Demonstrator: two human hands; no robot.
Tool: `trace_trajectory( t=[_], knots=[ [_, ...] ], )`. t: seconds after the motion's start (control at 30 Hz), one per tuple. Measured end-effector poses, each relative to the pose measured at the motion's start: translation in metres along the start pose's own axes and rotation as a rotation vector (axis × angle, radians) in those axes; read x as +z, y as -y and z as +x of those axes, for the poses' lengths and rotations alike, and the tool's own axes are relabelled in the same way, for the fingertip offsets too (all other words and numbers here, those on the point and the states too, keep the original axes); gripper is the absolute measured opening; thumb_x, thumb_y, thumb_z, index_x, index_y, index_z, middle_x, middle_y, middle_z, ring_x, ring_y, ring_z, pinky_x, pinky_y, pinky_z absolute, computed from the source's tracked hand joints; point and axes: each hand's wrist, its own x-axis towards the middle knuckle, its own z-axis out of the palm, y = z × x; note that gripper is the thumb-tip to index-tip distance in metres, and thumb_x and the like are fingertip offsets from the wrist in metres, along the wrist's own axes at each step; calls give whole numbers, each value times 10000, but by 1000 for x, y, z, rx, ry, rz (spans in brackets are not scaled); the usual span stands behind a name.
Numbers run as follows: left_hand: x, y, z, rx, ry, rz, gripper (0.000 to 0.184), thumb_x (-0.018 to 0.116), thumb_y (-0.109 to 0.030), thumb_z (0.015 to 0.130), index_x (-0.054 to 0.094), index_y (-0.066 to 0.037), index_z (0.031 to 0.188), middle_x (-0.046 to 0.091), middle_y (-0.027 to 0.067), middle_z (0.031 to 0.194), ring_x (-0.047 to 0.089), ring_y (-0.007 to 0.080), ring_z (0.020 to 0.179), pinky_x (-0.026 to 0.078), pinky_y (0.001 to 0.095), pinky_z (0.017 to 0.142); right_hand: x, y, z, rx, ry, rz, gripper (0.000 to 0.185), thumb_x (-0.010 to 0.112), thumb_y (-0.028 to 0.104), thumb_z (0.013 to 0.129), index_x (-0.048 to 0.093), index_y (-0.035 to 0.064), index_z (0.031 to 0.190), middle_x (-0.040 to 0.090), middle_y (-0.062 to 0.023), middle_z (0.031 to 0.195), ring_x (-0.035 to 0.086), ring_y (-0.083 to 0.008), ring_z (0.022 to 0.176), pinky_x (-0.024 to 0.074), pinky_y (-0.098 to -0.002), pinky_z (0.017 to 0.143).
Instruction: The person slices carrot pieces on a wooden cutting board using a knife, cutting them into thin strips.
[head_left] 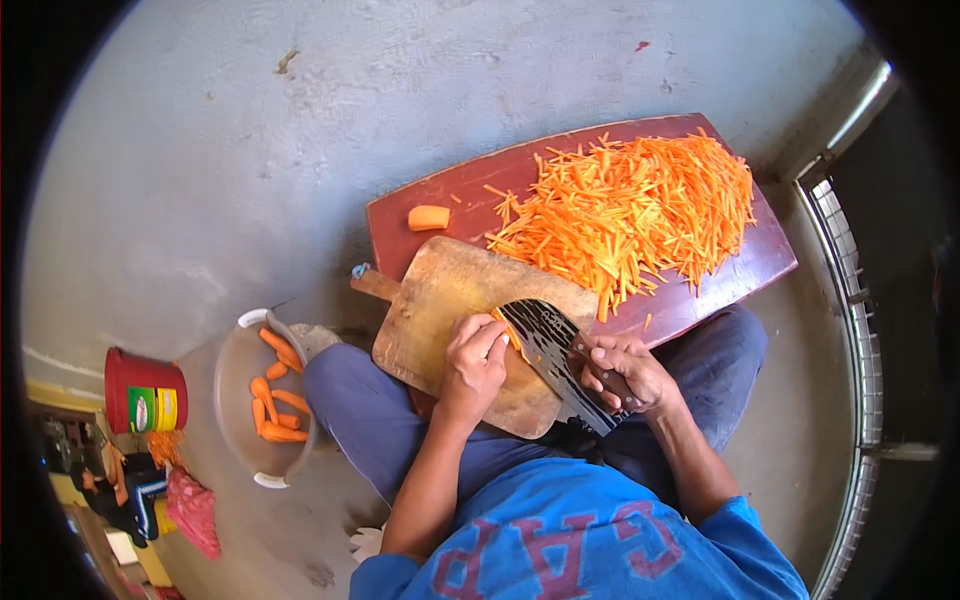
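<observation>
My right hand (632,374) is wrapped round the dark handle of a broad knife (545,345). The blade, black with pale streaks, stands over a wooden cutting board (430,300). Close against the blade, my left hand (476,362) is closed with curled fingers on a carrot piece (514,328), mostly hidden by the fingers and the knife. Behind the board, a large heap of carrot strips (640,215) covers much of a dark red table (480,180). One short carrot chunk (429,218) lies on the table's left part.
On the floor to the left stands a basin (232,430) with several peeled carrots (285,402). Farther left are a red bucket (146,393), a pink sack (192,510) and a seated person (115,485). A wall (250,150) rises behind the table; a metal-framed grille (845,270) is at right.
</observation>
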Motion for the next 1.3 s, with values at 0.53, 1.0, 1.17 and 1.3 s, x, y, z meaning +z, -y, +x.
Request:
trace_trajectory(
  t=[0.53,1.0,1.17,1.3],
  knots=[
    [133,-26,152,254,73,-10,135,790,-11,969,855,43,1074,798,209,1188,725,371,1176,567,506,1034,-85,87,-5,-499,-454,-444,325,675,167,1162,715,-8,1433,612,42,788,552,-51,567,446,-275,496],
    [154,-53,174,-392,275,-1079,614,871,-82,1011,596,10,1552,799,139,1297,770,216,1136,631,396,991,-97,71,-2,-522,-100,222,491,720,286,1153,647,51,1578,705,-34,921,675,-114,660,503,-260,533],
    [156,-49,184,-461,504,-1436,383,863,5,982,726,0,1339,832,112,1234,803,209,1096,663,380,1000,-101,72,0,-461,-21,341,377,723,258,1144,678,46,1453,701,-63,903,681,-142,600,514,-256,467],
    [164,-49,186,-479,440,-1496,319,817,26,993,762,-52,1297,842,100,1232,813,234,1136,659,417,1061,-98,73,6,-449,-32,371,455,742,265,1130,661,-10,1483,703,-84,874,640,-128,538,511,-256,474]
  ],
)
